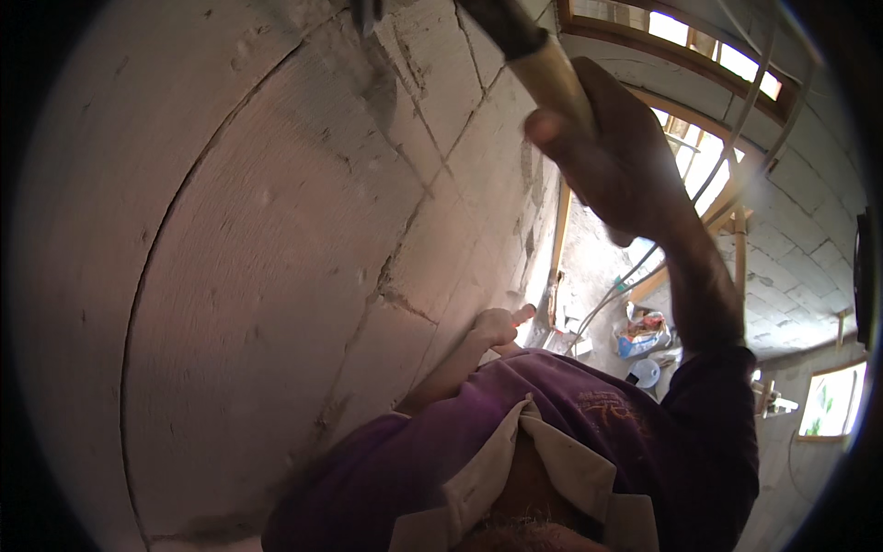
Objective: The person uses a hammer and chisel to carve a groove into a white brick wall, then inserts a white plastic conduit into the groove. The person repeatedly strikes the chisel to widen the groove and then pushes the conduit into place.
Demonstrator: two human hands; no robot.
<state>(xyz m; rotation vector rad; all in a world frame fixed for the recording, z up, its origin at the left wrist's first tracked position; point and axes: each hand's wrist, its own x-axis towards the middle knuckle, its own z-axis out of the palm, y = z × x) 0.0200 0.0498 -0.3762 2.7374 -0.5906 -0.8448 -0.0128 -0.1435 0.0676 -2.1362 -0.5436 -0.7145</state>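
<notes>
My right hand point(621, 152) is raised in front of the wall, wrapped round the pale wooden handle point(556, 83) of a tool. A dark sleeve or shaft continues from the handle past the upper edge, so the tool's head is mostly out of view. A dark metal tip point(367, 13) shows at the top, near the wall; whether it belongs to this tool is unclear. Low down, close against the pale block wall point(267, 239), my left hand point(497, 326) is small and curled. A short, reddish, dark-ended shape juts from it, too small to name.
Cables point(731, 152) hang on the right, before wooden window frames point(671, 46). Beyond my body, a torn bag point(644, 336) and a pale bucket point(644, 373) stand on the dusty floor. Grooves and chipped joints run across the wall. A small window point(831, 402) lies far right.
</notes>
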